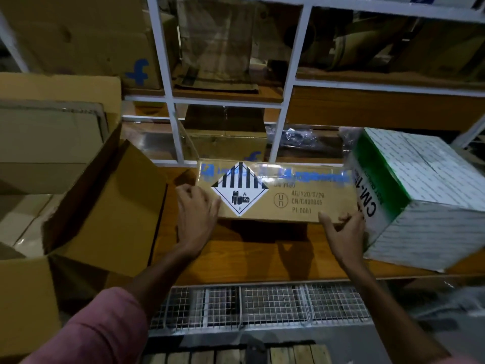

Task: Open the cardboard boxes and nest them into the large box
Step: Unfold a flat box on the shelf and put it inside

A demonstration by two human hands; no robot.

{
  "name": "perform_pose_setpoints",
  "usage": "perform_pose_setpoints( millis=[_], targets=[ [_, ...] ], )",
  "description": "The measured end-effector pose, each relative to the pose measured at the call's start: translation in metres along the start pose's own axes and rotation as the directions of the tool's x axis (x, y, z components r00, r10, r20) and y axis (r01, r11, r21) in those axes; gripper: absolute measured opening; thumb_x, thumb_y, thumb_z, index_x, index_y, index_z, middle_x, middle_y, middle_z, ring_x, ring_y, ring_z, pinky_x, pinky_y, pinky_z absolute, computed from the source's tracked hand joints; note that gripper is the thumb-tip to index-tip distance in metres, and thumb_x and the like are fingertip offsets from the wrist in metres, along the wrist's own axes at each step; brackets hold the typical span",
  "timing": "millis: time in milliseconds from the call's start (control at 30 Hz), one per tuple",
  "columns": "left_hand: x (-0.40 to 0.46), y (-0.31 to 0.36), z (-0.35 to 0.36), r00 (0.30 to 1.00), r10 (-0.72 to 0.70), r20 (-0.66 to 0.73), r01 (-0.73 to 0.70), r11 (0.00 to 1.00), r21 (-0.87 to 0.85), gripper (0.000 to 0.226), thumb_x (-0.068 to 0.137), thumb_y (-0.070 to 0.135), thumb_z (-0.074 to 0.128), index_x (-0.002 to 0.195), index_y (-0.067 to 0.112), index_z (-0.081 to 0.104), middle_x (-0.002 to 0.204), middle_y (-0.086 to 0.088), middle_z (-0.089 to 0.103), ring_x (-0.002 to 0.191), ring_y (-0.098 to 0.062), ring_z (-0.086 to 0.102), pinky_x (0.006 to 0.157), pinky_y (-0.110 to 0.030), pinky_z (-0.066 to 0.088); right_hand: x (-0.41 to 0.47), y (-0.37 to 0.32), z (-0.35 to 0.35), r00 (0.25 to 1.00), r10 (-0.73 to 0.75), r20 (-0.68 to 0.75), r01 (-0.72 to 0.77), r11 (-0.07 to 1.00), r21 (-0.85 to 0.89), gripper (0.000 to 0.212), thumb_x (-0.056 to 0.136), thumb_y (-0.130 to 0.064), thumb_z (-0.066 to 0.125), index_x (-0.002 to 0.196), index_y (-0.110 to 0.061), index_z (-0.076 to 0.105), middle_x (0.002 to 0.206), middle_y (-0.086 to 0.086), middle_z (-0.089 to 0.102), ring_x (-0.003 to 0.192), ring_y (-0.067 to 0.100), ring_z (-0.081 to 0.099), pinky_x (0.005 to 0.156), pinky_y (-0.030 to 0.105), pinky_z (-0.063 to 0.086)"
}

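Head | left hand (195,214), right hand (343,232) grasp brown box (288,198) | white carton (420,200) touching right

A flat brown cardboard box (283,195) with a black-and-white hazard diamond label (239,189) lies on the wooden shelf (262,253) at centre. The left hand (197,214) grips its 9 o'clock end; the right hand (343,232) pinches its near edge toward 3 o'clock. A large open box (105,206) stands at 9 o'clock, and a white-and-green carton (420,195) sits tilted at 3 o'clock, just beside the right hand.
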State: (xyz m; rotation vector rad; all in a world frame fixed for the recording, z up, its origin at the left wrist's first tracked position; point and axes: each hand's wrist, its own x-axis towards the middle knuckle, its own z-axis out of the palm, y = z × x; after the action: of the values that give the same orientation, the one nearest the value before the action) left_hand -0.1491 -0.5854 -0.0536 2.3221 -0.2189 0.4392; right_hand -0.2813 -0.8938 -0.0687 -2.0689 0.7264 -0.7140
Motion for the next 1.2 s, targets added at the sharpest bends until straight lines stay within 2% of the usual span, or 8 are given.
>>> perform_pose_setpoints(
  millis=[233,367,533,667,800,933,1100,1200],
  targets=[
    [-0.055,-0.019,0.003,0.984,0.060,0.167,-0.120,0.920,0.373,0.046,0.092,0.043,0.066,0.132,0.024,0.051,0.134,-0.015,0.039,0.120,-0.031,0.035,0.100,-0.046,0.037,-0.044,0.015,0.016,0.984,0.129,0.125,-0.058,0.887,-0.457,0.039,0.090,-0.038,0.074,0.112,-0.014,0.052,0.158,0.019,0.015,0.140,0.045,0.026,0.107,0.056,0.034],
    [-0.067,-0.019,0.008,0.950,0.060,0.305,-0.171,0.921,0.351,0.048,0.096,0.044,0.059,0.138,0.028,0.046,0.138,-0.006,0.037,0.123,-0.025,0.037,0.102,-0.042,0.038,-0.051,0.001,0.034,0.986,-0.053,0.156,0.121,0.879,-0.461,0.031,0.091,-0.033,0.070,0.116,-0.018,0.059,0.153,0.015,0.026,0.135,0.038,0.031,0.105,0.051,0.038],
    [-0.068,-0.027,0.017,0.907,0.015,0.421,-0.157,0.939,0.305,0.046,0.098,0.046,0.054,0.138,0.025,0.047,0.139,-0.006,0.039,0.125,-0.025,0.036,0.104,-0.043,0.035,-0.042,-0.010,0.060,0.896,-0.204,0.395,0.368,0.840,-0.400,0.024,0.098,-0.036,0.058,0.113,-0.018,0.066,0.124,0.009,0.057,0.115,0.027,0.049,0.095,0.042,0.042],
    [-0.065,-0.033,0.024,0.890,-0.049,0.453,-0.129,0.926,0.354,0.049,0.096,0.050,0.054,0.139,0.027,0.047,0.147,-0.006,0.036,0.135,-0.027,0.031,0.113,-0.047,0.028,-0.042,-0.009,0.077,0.788,-0.195,0.583,0.465,0.810,-0.357,0.037,0.099,-0.046,0.050,0.125,-0.020,0.059,0.133,0.007,0.050,0.123,0.027,0.046,0.100,0.042,0.041],
    [-0.062,-0.034,0.033,0.873,-0.135,0.468,-0.097,0.893,0.440,0.057,0.093,0.059,0.054,0.142,0.033,0.040,0.158,-0.006,0.026,0.147,-0.031,0.016,0.115,-0.064,0.014,-0.048,-0.006,0.092,0.683,-0.144,0.716,0.577,0.707,-0.409,0.062,0.099,-0.062,0.040,0.149,-0.026,0.039,0.164,0.006,0.021,0.150,0.029,0.016,0.119,0.048,0.017],
    [-0.055,-0.042,0.041,0.859,-0.141,0.493,-0.051,0.933,0.355,0.055,0.091,0.057,0.059,0.138,0.033,0.043,0.159,-0.004,0.024,0.146,-0.031,0.012,0.112,-0.065,0.021,-0.045,0.006,0.105,0.684,-0.110,0.721,0.587,0.670,-0.455,0.069,0.100,-0.068,0.027,0.158,-0.031,0.021,0.170,0.005,0.002,0.155,0.031,0.000,0.121,0.052,0.004],
    [-0.039,-0.049,0.047,0.883,-0.073,0.463,-0.038,0.973,0.226,0.059,0.086,0.055,0.066,0.135,0.026,0.050,0.154,-0.004,0.032,0.142,-0.028,0.020,0.110,-0.058,0.030,-0.034,0.013,0.108,0.696,-0.167,0.698,0.624,0.623,-0.472,0.066,0.099,-0.070,0.021,0.154,-0.033,0.025,0.168,0.006,0.010,0.153,0.032,0.008,0.118,0.052,0.013],
    [-0.031,-0.048,0.051,0.878,-0.078,0.472,-0.086,0.945,0.317,0.062,0.088,0.060,0.060,0.138,0.026,0.046,0.152,-0.005,0.035,0.141,-0.029,0.025,0.107,-0.056,0.036,-0.023,0.012,0.107,0.708,-0.191,0.680,0.622,0.625,-0.472,0.062,0.098,-0.071,0.024,0.148,-0.036,0.035,0.161,0.005,0.025,0.146,0.031,0.020,0.111,0.052,0.022]
  ],
)
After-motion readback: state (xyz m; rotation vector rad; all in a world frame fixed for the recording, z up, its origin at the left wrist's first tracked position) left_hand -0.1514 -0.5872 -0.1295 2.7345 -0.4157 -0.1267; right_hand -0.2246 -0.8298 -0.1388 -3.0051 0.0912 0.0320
